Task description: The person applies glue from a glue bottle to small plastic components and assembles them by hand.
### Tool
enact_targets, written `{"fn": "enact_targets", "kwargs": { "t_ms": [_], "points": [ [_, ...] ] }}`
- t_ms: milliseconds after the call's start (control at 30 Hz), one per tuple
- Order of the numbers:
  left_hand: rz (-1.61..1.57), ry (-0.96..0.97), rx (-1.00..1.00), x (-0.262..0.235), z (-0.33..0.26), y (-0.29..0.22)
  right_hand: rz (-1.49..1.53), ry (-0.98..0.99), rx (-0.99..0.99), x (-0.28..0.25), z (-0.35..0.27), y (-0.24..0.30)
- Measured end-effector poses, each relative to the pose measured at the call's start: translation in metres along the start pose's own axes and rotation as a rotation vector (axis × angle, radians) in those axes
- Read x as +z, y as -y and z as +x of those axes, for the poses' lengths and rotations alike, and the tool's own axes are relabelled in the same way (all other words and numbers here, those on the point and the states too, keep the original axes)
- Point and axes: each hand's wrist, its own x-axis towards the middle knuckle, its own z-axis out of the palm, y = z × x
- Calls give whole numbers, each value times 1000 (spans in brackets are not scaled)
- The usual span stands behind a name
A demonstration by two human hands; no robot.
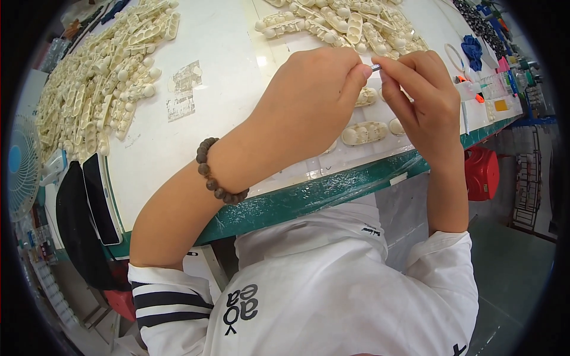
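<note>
We've got both hands up over the near table edge, fingertips meeting. Left hand (pixel 309 98) thumb and forefinger pinched on one end of a small grey pin (pixel 376 67); right hand (pixel 424 101) fingers closed on the other end. Pin sits between the two hands, above the table (pixel 225 53). Just under the hands: a few cream moulded parts (pixel 364 133). Far right: bigger pile (pixel 350 24) of the same. Far left: another heap (pixel 101 83). Bead bracelet (pixel 217 175) on left wrist. Phone (pixel 101 199) at near-left edge, red stool (pixel 482 172) right of table.
</note>
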Motion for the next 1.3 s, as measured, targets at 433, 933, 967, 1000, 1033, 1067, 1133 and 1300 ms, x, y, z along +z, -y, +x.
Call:
{"fn": "enact_targets", "kwargs": {
  "t_ms": [433, 933, 967, 1000, 1033, 1067, 1133, 1300],
  "points": [
    [56, 14, 25, 3, -1, -6, -4, -73, 89, -2, -6, -4],
    [-45, -6, 29, -5, 2, -7, -150, 293, 63, -13, -25, -11],
    [-189, 65, -132, -3, 2, -11, -152, 292, 65, -18, -28, -11],
    [-190, 64, -128, 0, -4, -18, -58, 209, 121, -25, -31, -8],
    [-457, 147, -315, 5, -12, -27, 43, 123, 174, -29, -33, -3],
    [-724, 230, -501, 11, -20, -35, 46, 121, 171, -33, -35, 6],
    [-829, 311, -615, 26, -35, -47, 145, 132, 301, -44, -42, 23],
    [-1018, 359, -761, 40, -47, -54, 142, 244, 88, -42, -56, 25]
  ]
}}
